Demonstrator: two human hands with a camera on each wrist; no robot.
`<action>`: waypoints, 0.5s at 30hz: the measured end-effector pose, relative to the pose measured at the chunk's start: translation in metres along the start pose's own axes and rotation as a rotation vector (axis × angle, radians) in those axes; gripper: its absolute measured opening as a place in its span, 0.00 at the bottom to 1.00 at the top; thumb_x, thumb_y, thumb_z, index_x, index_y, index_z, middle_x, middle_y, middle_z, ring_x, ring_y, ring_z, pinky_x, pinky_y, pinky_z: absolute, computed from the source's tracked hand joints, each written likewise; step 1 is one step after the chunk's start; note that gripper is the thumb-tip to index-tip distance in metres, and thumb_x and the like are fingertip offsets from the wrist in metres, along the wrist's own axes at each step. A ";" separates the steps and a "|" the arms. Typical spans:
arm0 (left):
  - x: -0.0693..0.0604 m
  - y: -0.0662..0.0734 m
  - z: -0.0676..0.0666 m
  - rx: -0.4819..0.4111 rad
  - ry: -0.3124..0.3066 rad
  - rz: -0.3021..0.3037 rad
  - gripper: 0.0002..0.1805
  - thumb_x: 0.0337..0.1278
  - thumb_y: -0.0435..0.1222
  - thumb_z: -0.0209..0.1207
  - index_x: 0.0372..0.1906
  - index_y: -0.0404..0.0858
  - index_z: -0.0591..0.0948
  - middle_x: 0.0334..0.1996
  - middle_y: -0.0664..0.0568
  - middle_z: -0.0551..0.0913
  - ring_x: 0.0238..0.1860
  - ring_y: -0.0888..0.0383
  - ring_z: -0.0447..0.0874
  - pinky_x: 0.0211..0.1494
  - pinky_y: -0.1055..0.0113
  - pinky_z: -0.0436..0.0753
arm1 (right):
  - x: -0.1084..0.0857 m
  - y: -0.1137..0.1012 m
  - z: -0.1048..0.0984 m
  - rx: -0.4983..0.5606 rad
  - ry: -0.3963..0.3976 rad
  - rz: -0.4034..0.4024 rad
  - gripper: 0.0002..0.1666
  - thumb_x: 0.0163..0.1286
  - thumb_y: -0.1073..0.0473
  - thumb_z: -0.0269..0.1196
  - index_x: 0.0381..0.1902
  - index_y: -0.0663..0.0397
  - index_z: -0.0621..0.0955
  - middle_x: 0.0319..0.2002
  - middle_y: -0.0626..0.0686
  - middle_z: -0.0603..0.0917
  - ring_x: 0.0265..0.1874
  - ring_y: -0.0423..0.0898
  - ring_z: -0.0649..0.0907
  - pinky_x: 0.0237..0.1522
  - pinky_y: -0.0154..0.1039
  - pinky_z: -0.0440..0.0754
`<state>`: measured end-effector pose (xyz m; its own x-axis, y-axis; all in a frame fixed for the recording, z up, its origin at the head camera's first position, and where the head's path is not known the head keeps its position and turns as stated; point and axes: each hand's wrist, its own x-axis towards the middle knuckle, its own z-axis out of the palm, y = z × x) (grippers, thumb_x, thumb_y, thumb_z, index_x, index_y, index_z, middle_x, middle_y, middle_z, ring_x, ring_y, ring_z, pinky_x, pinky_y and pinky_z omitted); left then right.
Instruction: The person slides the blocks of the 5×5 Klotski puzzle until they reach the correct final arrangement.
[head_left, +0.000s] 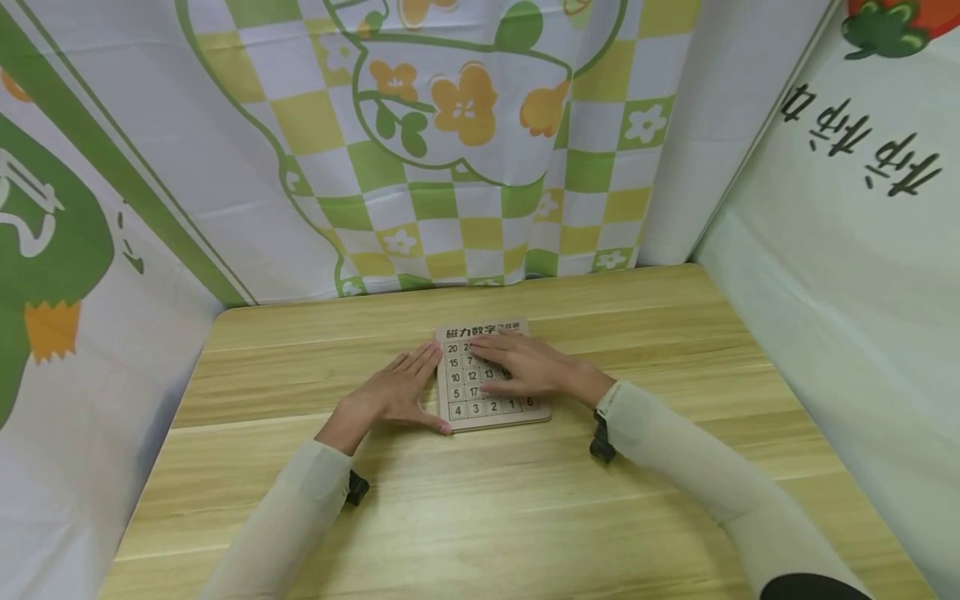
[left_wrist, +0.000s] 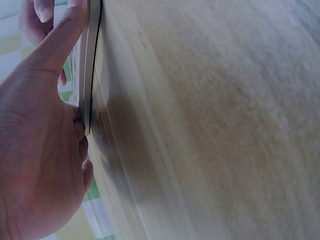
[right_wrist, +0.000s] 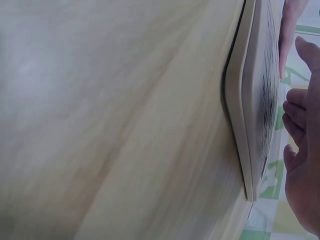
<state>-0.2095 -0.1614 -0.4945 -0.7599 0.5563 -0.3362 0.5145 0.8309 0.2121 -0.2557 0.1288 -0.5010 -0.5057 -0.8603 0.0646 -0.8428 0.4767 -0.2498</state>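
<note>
A flat wooden number puzzle board (head_left: pixel 501 422) lies on the table, its square tiles (head_left: pixel 476 408) printed with black numbers and a Chinese title along its top edge. My left hand (head_left: pixel 395 390) touches the board's left side with extended fingers, the thumb at the near left corner. Over the right part of the tiles lies my right hand (head_left: pixel 528 365), fingers stretched leftward and covering several numbers. From the right wrist view, the right hand (right_wrist: pixel 302 120) is just above the board's face; whether a fingertip touches a tile cannot be told.
The board rests on a light wood-grain table (head_left: pixel 480 508). Behind it hangs a green and yellow checked cloth (head_left: pixel 457 200) with flowers. White printed curtains (head_left: pixel 825 250) enclose both sides. A black wrist camera (head_left: pixel 602 440) sits at the right cuff.
</note>
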 end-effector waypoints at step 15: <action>-0.001 -0.002 0.000 -0.004 0.003 0.001 0.77 0.50 0.78 0.62 0.86 0.34 0.38 0.87 0.42 0.35 0.87 0.47 0.33 0.89 0.49 0.41 | 0.020 -0.004 0.006 -0.009 -0.047 -0.015 0.46 0.81 0.33 0.54 0.81 0.59 0.66 0.82 0.59 0.65 0.81 0.56 0.65 0.84 0.59 0.55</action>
<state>-0.2098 -0.1634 -0.4944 -0.7604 0.5573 -0.3336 0.5136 0.8303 0.2165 -0.2610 0.1087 -0.5040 -0.4839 -0.8748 0.0232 -0.8522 0.4649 -0.2401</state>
